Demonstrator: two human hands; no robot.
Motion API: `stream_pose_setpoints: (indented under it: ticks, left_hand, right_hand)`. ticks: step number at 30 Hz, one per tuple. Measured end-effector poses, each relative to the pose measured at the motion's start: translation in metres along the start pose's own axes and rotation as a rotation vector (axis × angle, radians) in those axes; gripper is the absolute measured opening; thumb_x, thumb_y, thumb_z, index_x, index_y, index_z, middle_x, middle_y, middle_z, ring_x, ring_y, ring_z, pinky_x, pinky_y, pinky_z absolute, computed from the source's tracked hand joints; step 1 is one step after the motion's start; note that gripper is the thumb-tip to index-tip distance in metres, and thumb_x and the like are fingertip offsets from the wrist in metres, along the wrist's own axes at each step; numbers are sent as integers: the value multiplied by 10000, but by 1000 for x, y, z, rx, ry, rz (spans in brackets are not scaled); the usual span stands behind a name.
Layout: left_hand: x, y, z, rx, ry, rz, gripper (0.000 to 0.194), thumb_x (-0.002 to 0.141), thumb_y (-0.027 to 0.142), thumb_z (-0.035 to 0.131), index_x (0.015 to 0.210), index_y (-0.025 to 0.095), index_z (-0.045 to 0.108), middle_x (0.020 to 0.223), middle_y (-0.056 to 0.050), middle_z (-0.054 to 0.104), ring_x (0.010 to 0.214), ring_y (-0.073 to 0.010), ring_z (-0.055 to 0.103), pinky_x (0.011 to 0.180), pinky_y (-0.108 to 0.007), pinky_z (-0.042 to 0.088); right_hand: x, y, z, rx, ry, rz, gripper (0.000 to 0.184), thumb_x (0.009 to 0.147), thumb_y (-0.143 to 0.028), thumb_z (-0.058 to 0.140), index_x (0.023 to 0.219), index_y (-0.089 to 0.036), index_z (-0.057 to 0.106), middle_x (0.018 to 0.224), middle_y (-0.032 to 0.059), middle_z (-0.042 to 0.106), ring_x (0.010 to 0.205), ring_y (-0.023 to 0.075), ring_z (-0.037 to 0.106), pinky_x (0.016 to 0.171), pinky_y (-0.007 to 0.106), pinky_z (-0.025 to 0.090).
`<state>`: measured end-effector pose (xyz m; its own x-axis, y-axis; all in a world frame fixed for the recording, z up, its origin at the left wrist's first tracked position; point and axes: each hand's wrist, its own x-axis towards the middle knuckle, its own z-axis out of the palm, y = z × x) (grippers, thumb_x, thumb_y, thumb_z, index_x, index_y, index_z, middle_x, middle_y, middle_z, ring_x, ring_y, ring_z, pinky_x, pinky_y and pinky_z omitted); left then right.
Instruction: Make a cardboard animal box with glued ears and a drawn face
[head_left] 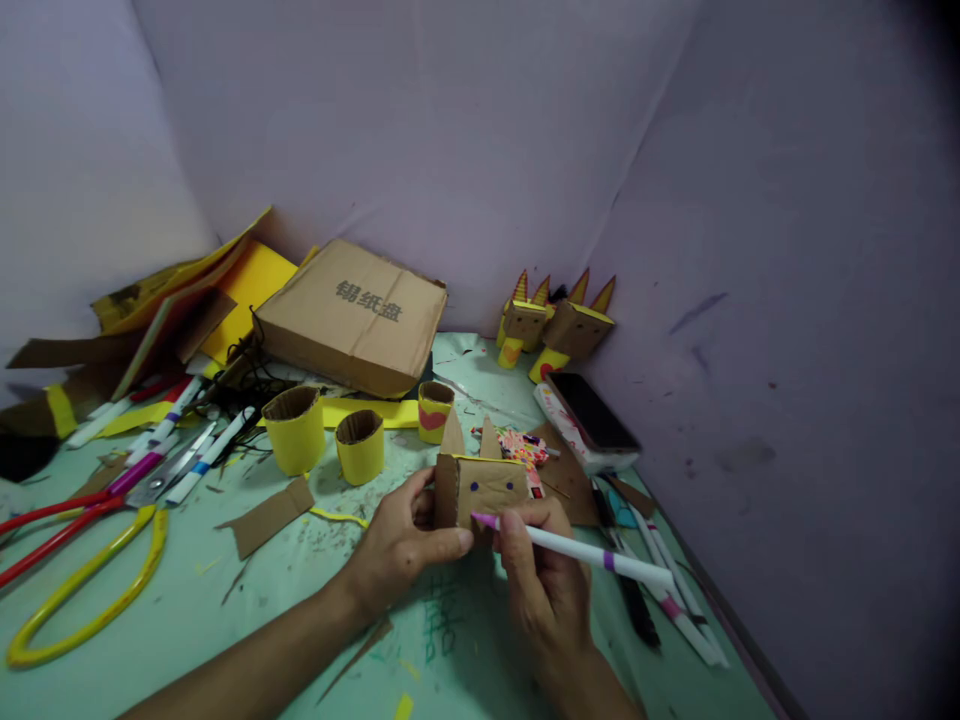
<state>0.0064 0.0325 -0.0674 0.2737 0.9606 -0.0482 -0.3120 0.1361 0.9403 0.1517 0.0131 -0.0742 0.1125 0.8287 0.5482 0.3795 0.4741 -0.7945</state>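
My left hand (409, 545) grips a small cardboard animal head (491, 480) by its left side. Two pointed ears rise from its top, and two dark blue dots sit on its front like eyes. My right hand (547, 565) holds a white felt-tip marker (570, 545) with a purple band. Its purple tip lies at the lower front of the head, below the dots; whether it touches cannot be made out. Just behind the head are a colourful patterned wrapper (523, 446) and yellow-covered cardboard tubes (360, 448), one with a red heart.
Large scissors (154, 485) and markers lie at left, before a cardboard box (352, 315) and stacked card sheets. Two finished-looking cardboard animals (574, 325) stand at the back right. A phone (592, 412) rests on a tissue pack; several pens lie along the right edge.
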Motion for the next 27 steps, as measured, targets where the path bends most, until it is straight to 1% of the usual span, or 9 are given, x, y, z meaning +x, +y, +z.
stream_pose_setpoints:
  ticks: [4, 10, 15, 20, 23, 25, 27]
  left_hand:
    - [-1, 1, 0, 14, 18, 1, 628, 590, 200, 756, 1157, 120, 498, 1083, -111, 694, 1029, -276, 628, 878, -354, 488]
    - [-1, 2, 0, 6, 15, 0, 628, 593, 203, 757, 1161, 133, 499, 1087, -102, 695, 1039, -269, 624, 886, -353, 486]
    - [-1, 2, 1, 18, 21, -3, 634, 589, 203, 754, 1163, 128, 495, 1083, -106, 696, 1031, -270, 629, 877, -353, 490]
    - [-1, 2, 0, 18, 18, 2, 651, 584, 202, 753, 1173, 115, 489, 1090, -115, 692, 1037, -275, 626, 880, -351, 487]
    - [-1, 1, 0, 22, 24, -4, 646, 583, 206, 757, 1169, 121, 497, 1077, -106, 697, 1033, -278, 627, 867, -348, 493]
    - [-1, -1, 0, 14, 20, -3, 642, 584, 209, 759, 1166, 128, 502, 1089, -103, 693, 1039, -280, 622, 865, -350, 494]
    - [-1, -2, 0, -5, 7, 7, 654, 583, 209, 760, 1174, 127, 493, 1124, -114, 676, 1055, -290, 611, 874, -364, 491]
  right_hand:
    - [0, 1, -2, -17, -5, -5, 226, 900, -302, 463, 695, -216, 505, 544, -47, 490, 449, 111, 460, 425, 212, 356]
    - [0, 0, -1, -19, 31, 27, 237, 895, -317, 478, 682, -215, 500, 535, -52, 479, 452, 111, 454, 426, 209, 360]
    - [1, 0, 0, 12, 27, -19, 204, 894, -296, 489, 710, -213, 516, 542, -55, 507, 434, 94, 468, 408, 185, 355]
    - [3, -1, 0, 23, 11, -21, 198, 892, -280, 492, 715, -205, 537, 556, -47, 548, 466, 95, 505, 437, 181, 382]
    - [2, -2, -2, 54, 11, -8, 203, 893, -277, 492, 709, -203, 532, 566, -47, 549, 482, 94, 507, 448, 181, 385]
    - [2, -3, -2, 96, 43, 20, 215, 900, -281, 483, 702, -204, 516, 545, -57, 522, 463, 88, 482, 435, 177, 371]
    - [2, -3, -2, 157, 113, 57, 226, 904, -299, 478, 699, -205, 501, 515, -70, 483, 431, 81, 443, 411, 174, 350]
